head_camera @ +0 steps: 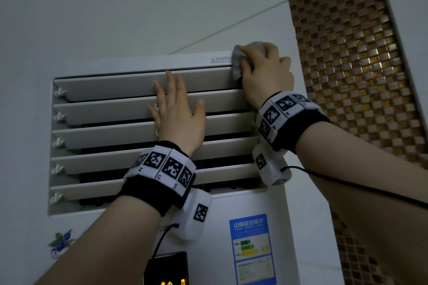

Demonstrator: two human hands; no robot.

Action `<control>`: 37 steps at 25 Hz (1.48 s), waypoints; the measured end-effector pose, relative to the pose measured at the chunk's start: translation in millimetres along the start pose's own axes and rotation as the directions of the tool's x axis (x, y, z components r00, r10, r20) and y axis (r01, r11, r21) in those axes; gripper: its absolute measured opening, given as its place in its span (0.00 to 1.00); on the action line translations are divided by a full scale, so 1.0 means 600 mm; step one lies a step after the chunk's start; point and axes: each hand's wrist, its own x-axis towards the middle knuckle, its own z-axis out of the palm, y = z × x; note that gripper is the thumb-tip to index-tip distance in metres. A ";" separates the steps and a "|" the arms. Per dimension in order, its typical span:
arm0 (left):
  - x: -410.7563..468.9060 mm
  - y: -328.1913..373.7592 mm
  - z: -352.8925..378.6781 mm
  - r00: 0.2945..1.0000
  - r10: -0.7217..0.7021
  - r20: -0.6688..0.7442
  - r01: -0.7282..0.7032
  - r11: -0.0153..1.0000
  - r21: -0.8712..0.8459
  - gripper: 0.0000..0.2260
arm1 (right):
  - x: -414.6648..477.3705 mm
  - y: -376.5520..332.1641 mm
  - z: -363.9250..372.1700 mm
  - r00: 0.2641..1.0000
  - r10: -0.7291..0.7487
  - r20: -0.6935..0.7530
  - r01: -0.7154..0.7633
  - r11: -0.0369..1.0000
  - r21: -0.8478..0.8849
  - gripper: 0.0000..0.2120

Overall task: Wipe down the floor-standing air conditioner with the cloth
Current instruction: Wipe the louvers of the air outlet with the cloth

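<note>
On the white air conditioner (pixel 220 206) a blue energy label (pixel 252 247) is headed 中国能效标识; its fine print is too small to read, as is the warning strip (pixel 220 60) along the top edge. The black display (pixel 166 268) is cut off at the bottom, its orange symbols unclear. My right hand (pixel 266 71) grips the grey cloth (pixel 236 62) at the top right corner, mostly covering it. My left hand (pixel 178 115) lies flat on the louvres (pixel 104 111), fingers straight and slightly spread. Marker-printed wristbands (pixel 162 166) hide part of the lower slats. Gold mosaic tiles (pixel 347 53) stand to the right.
</note>
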 end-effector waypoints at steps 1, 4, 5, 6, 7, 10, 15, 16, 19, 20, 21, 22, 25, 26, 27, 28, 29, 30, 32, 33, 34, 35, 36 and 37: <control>0.000 0.001 0.000 1.000 -0.001 0.000 0.001 1.000 -0.003 0.29 | -0.003 -0.002 0.003 0.997 -0.075 -0.008 0.075 0.996 -0.043 0.15; 0.000 0.000 0.000 1.000 -0.006 -0.008 0.006 1.000 -0.021 0.29 | 0.012 0.001 -0.001 0.998 -0.053 -0.016 0.053 0.998 -0.018 0.15; -0.001 -0.001 -0.001 1.000 -0.008 -0.011 0.007 0.999 -0.031 0.29 | 0.013 -0.005 0.000 1.000 -0.016 -0.018 0.016 1.000 -0.004 0.15; -0.001 -0.001 -0.001 1.000 -0.008 -0.013 0.008 0.999 -0.036 0.29 | 0.009 -0.013 0.005 0.999 -0.032 -0.020 0.032 0.999 -0.023 0.14; -0.001 -0.001 -0.001 1.000 -0.007 -0.014 0.007 0.999 -0.040 0.29 | 0.002 -0.021 0.014 0.995 -0.102 -0.021 0.101 0.993 -0.061 0.15; -0.002 -0.004 -0.004 1.000 -0.009 -0.026 0.007 0.998 -0.069 0.29 | -0.005 -0.031 0.025 0.974 -0.227 -0.020 0.225 0.973 -0.052 0.15; -0.002 -0.014 -0.010 0.999 -0.036 -0.027 0.034 0.995 -0.092 0.29 | -0.007 -0.053 0.037 0.990 -0.143 -0.011 0.143 0.990 -0.003 0.14; -0.002 -0.015 -0.012 0.999 -0.040 -0.028 0.037 0.995 -0.095 0.29 | -0.011 -0.057 0.038 0.979 -0.204 0.001 0.204 0.979 0.000 0.14; -0.003 -0.021 -0.016 0.998 -0.065 -0.026 0.062 0.994 -0.088 0.28 | 0.004 -0.047 0.028 0.980 -0.198 -0.002 0.198 0.980 -0.007 0.15; -0.004 -0.023 -0.017 0.997 -0.077 -0.023 0.075 0.994 -0.082 0.28 | 0.008 -0.047 0.025 0.990 -0.138 -0.009 0.138 0.990 -0.021 0.15; -0.005 -0.024 -0.018 0.996 -0.087 -0.022 0.085 0.994 -0.071 0.28 | 0.009 -0.051 0.025 0.995 -0.102 -0.003 0.101 0.994 -0.032 0.16; -0.007 -0.026 -0.020 0.995 -0.095 -0.019 0.094 0.994 -0.059 0.28 | 0.004 -0.058 0.029 0.993 -0.118 0.014 0.118 0.992 -0.044 0.17; -0.010 -0.032 -0.024 0.994 -0.110 -0.019 0.110 0.993 -0.039 0.28 | -0.005 -0.064 0.032 0.968 -0.248 0.044 0.249 0.968 -0.038 0.15; -0.009 -0.035 -0.025 0.993 -0.115 -0.020 0.114 0.993 -0.037 0.28 | 0.003 -0.060 0.029 0.974 -0.223 0.031 0.224 0.974 -0.026 0.15; -0.010 -0.039 -0.028 0.993 -0.119 -0.016 0.118 0.992 -0.034 0.27 | 0.008 -0.058 0.026 0.987 -0.162 0.013 0.162 0.987 -0.024 0.15; -0.009 -0.042 -0.030 0.993 -0.119 -0.012 0.118 0.993 -0.029 0.27 | 0.008 -0.059 0.026 0.995 -0.099 -0.001 0.099 0.995 -0.026 0.15; -0.007 -0.045 -0.031 0.993 -0.117 -0.012 0.116 0.993 -0.024 0.27 | 0.005 -0.067 0.030 0.997 -0.074 -0.002 0.074 0.997 -0.029 0.16; -0.005 -0.048 -0.033 0.993 -0.115 -0.014 0.115 0.993 -0.019 0.27 | -0.002 -0.077 0.036 0.994 -0.109 0.010 0.109 0.994 -0.031 0.16; 0.000 -0.055 -0.040 0.994 -0.112 -0.017 0.112 0.994 -0.018 0.27 | -0.015 -0.094 0.047 0.970 -0.241 0.037 0.242 0.970 -0.032 0.15; 0.002 -0.061 -0.045 0.994 -0.112 -0.015 0.112 0.994 -0.018 0.27 | -0.013 -0.097 0.048 0.965 -0.261 0.032 0.262 0.965 -0.025 0.14; 0.003 -0.068 -0.050 0.994 -0.111 -0.012 0.110 0.994 -0.018 0.27 | -0.006 -0.097 0.046 0.974 -0.226 0.013 0.226 0.974 -0.016 0.14; 0.004 -0.074 -0.054 0.994 -0.109 -0.009 0.109 0.994 -0.014 0.28 | 0.000 -0.096 0.044 0.989 -0.144 -0.014 0.144 0.990 -0.006 0.14; 0.004 -0.081 -0.059 0.994 -0.107 -0.006 0.107 0.994 -0.009 0.28 | 0.002 -0.100 0.045 0.998 -0.061 -0.036 0.061 0.998 0.001 0.14; 0.004 -0.088 -0.064 0.994 -0.106 -0.001 0.106 0.994 -0.005 0.28 | -0.001 -0.110 0.049 0.999 -0.014 -0.039 0.014 1.000 -0.002 0.14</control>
